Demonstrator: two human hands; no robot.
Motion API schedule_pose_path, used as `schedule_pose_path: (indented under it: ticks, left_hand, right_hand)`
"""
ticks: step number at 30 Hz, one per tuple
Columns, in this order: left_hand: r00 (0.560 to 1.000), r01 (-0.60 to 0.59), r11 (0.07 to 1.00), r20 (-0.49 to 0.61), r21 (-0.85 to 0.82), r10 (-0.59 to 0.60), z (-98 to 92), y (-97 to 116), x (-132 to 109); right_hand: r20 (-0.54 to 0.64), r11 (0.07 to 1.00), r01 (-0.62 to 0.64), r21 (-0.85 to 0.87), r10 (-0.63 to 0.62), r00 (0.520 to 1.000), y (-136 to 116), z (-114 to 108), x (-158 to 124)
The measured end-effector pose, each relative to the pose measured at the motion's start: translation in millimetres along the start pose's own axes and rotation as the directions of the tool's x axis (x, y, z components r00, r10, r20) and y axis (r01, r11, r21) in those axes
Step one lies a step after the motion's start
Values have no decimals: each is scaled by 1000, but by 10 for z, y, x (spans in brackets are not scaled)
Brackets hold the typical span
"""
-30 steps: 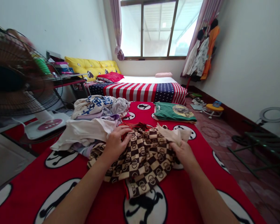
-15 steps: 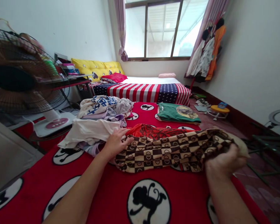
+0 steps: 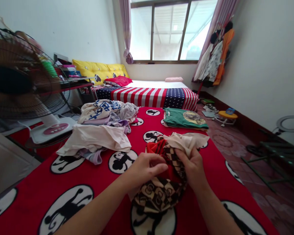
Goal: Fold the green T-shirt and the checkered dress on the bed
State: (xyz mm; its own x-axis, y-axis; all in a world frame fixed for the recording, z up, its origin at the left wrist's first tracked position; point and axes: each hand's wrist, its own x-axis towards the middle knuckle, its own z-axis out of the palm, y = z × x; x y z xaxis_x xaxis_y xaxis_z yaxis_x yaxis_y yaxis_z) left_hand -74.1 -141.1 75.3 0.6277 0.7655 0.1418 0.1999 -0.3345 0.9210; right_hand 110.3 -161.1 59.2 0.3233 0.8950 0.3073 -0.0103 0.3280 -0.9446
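Observation:
A brown-and-beige checkered garment [image 3: 159, 192] with red parts and a cream cloth end is bunched between my hands, above the red blanket [image 3: 117, 202] with monkey circles. My right hand [image 3: 193, 166] grips its cream and checkered folds, thumb on top. At the left side of the bunch, my left hand [image 3: 147, 169] has curled fingers on the cloth; its fingertips are partly hidden. Left of my hands lies a loose heap of clothes [image 3: 110, 116], with a white garment [image 3: 95, 138] at its near side. A folded green shirt [image 3: 183, 118] lies flat beyond my right hand.
A running fan [image 3: 17, 81] stands at the left on a stool. Behind is a bed with a striped, starred cover [image 3: 142, 96]. On the right floor are a yellow stool [image 3: 226, 115], a dark green folding chair [image 3: 279, 153] and a ring light [image 3: 290, 124].
The checkered garment, stretched out sideways before, is now gathered into a bunch nearer me. My left hand has moved right, away from the white garment, and my right hand has moved left.

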Motion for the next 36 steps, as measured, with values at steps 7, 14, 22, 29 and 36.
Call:
schedule_pose_path:
  ticks: [7, 14, 22, 29, 36]
  left_hand:
    - [965, -25, 930, -250, -366, -72, 7, -155, 133]
    - [667, -178, 712, -615, -679, -420, -700, -362, 176]
    - [593, -145, 866, -743, -478, -311, -862, -579, 191]
    - [954, 180, 966, -273, 185, -125, -418, -578, 152]
    - [975, 222, 975, 33, -19, -221, -701, -122, -60]
  right_hand:
    - [582, 985, 169, -28, -122, 804, -194, 231, -326]
    - [-55, 976, 175, -131, -183, 982, -59, -51, -22]
    - [-65, 777, 74, -626, -146, 987, 701, -436, 399]
    - [275, 617, 194, -763, 37, 961, 547, -104, 224]
    - [-115, 980, -119, 160, 138, 984, 118, -273, 311]
